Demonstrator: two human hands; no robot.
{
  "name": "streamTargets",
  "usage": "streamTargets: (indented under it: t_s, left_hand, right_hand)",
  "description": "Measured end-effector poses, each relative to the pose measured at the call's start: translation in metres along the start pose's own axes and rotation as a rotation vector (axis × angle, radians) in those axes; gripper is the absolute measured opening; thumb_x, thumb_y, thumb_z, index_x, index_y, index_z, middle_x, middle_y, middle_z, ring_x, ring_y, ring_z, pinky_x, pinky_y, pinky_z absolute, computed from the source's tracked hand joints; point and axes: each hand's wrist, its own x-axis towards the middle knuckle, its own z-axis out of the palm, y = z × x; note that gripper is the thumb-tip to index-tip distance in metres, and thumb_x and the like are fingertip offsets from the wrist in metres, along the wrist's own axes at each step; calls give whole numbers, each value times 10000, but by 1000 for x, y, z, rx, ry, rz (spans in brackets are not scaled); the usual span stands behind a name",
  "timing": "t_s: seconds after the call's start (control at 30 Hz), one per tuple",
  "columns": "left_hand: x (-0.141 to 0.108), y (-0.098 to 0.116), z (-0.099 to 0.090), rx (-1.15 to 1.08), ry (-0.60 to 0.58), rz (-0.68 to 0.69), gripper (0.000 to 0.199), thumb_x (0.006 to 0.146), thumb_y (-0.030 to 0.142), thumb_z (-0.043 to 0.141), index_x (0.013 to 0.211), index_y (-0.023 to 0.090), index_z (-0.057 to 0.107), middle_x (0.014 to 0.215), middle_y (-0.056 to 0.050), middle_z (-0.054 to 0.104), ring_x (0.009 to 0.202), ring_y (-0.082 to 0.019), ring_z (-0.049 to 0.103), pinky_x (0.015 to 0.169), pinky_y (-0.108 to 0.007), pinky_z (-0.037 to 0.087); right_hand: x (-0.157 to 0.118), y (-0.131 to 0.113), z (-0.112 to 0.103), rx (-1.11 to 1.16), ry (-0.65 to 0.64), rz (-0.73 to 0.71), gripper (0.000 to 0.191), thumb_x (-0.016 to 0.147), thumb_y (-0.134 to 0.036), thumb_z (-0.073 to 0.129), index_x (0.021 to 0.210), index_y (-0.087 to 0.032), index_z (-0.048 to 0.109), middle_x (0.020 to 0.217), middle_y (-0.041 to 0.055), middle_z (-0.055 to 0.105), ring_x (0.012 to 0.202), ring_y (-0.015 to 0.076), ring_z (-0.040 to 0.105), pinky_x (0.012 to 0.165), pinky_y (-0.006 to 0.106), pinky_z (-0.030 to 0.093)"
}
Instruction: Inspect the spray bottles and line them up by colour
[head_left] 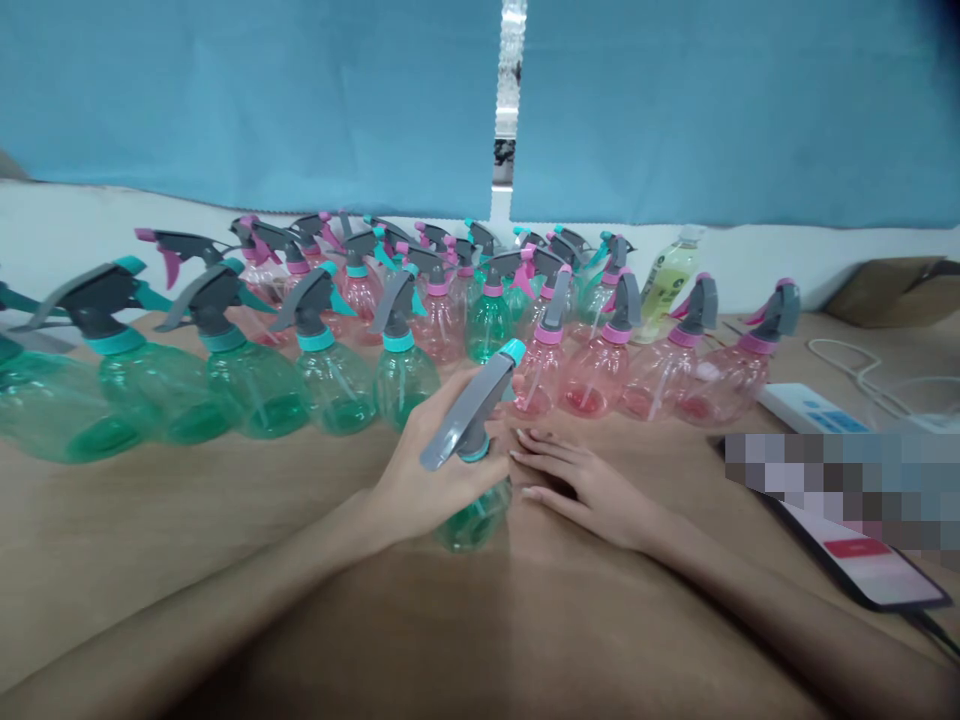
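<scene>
My left hand (427, 465) is wrapped round the neck of a green spray bottle (471, 518) with a grey trigger head and a teal nozzle. The bottle is upright, close in front of me; the hand hides much of its upper body. Just to its right, my right hand (581, 485) rests palm down on the table, fingers stretched out towards the bottle and holding nothing. Behind the hands stands a front row of spray bottles, green ones (337, 390) with teal collars on the left and pink ones (596, 380) with pink collars on the right.
More pink and green spray bottles (442, 320) crowd the back of the wooden table (300, 590). A labelled drink bottle (670, 280) stands behind the pink row. To the right lie a phone (870, 560), a white box (810, 408), a cable (862, 370) and a brown package (892, 290).
</scene>
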Motion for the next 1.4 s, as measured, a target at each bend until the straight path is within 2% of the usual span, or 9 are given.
streamTargets:
  t_s: [0.13, 0.27, 0.6, 1.0, 1.23, 1.4]
  left_hand:
    - [2, 3, 0, -19, -22, -1, 552, 695, 93, 547, 1213, 250, 441, 1124, -60, 593, 903, -190, 636, 748, -319, 536]
    - [3, 2, 0, -42, -7, 14, 519, 678, 94, 548, 1168, 243, 462, 982, -27, 615, 815, -171, 631, 716, -311, 539]
    - [5, 8, -1, -70, 7, 27, 488, 659, 73, 557, 1103, 248, 455, 892, 2, 590, 714, -147, 576, 708, -317, 529]
    - [3, 10, -4, -56, -1, 55, 404, 672, 98, 545, 1037, 245, 455, 803, 23, 571, 686, -151, 558, 685, -308, 497]
    - [4, 15, -7, -42, -45, 25, 340, 654, 124, 522, 966, 240, 455, 716, 42, 544, 558, -132, 505, 524, -266, 409]
    - [3, 15, -8, -4, -45, 27, 304, 656, 63, 501, 892, 239, 423, 611, 84, 440, 485, -100, 431, 494, -242, 370]
  right_hand:
    - [0, 0, 0, -10, -13, 3, 497, 918, -496, 443, 1361, -269, 459, 1449, 31, 409, 1366, 240, 319, 1120, 503, 275]
    - [0, 1, 0, -12, -21, 8, 499, 920, -496, 441, 1362, -265, 458, 1455, 31, 401, 1368, 238, 314, 1123, 498, 271]
    - [0, 1, 0, -13, -10, 2, 498, 918, -495, 444, 1362, -271, 457, 1448, 28, 412, 1368, 234, 315, 1125, 492, 273]
    - [0, 0, -1, -16, -22, 2, 504, 921, -498, 437, 1371, -271, 443, 1454, 18, 399, 1371, 231, 308, 1129, 494, 265]
    - [1, -2, -2, -25, -22, 8, 499, 921, -500, 436, 1346, -243, 480, 1445, 33, 413, 1367, 233, 317, 1125, 493, 270]
    - [1, -1, -1, -24, -21, 4, 506, 923, -498, 432, 1353, -235, 473, 1444, 42, 417, 1365, 238, 322, 1121, 490, 277]
